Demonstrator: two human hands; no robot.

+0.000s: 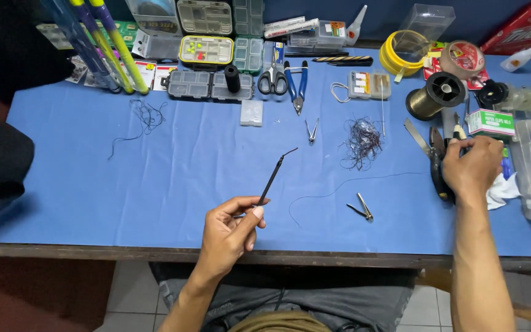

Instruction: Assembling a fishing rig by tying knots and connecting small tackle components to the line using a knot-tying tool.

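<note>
Your left hand [228, 233] pinches a thin black rod [273, 178] above the blue table [155, 172], tip up. Your right hand [471, 166] closes on dark shears [439, 169] at the table's right; the loose thread [345, 184] probably gets cut next, which calls for lifting them clear.

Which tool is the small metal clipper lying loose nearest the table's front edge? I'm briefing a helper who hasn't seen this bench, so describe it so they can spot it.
Start at the blue table cover and look between the left hand and the right hand. There, just below the long dark thread, lies the small silver clipper. Unlike the similar clipper farther back, it lies nearest the front edge.
</note>
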